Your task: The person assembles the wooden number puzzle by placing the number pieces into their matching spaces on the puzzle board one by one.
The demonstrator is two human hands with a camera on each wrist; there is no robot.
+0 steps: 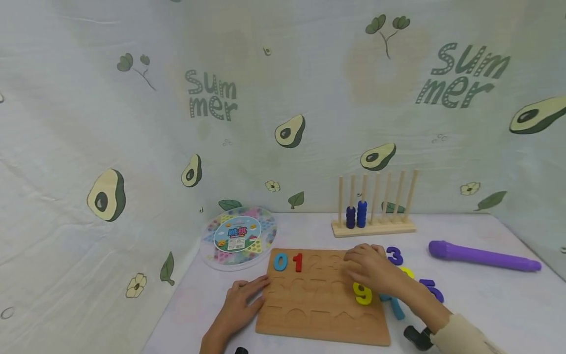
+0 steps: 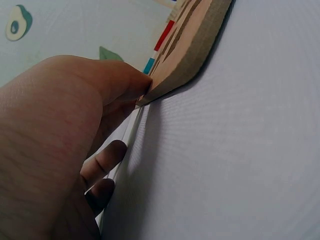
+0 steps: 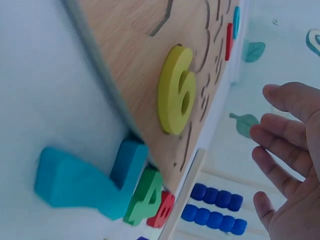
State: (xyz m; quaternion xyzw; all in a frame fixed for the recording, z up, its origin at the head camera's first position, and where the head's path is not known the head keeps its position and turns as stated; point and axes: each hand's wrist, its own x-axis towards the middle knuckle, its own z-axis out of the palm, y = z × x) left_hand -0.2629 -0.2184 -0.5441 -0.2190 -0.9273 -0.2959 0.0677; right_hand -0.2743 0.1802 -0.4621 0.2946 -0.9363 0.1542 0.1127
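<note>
- Centrally: board [image 1: 318,300], flat on the table [image 1: 508,305]; judged wooden, stiff, fairly light, apt to slide if pushed; best steadied by its edges.
- Left hand [image 1: 240,304]: fingers extended, slightly apart, tips touching the board's left edge.
- Right hand [image 1: 372,270]: fingers loosely spread, nothing in grasp, above the board's upper right.
- 9 [image 3: 171,97], yellow: on the board near its right edge, standing proud; probably light, rigid, smooth, hardly fragile; pinch by the outer sides.
- 0 [image 1: 276,262], blue, and 1 [image 1: 298,263], red: side by side, board's upper left; likely lifted by their rims.
- 7 [image 3: 75,180], blue, and 4 [image 3: 142,197], green: just beside the board's right edge; thick sides should offer good purchase.
- 3 [image 1: 396,255], purple: on the table, near the board's upper right corner.
</note>
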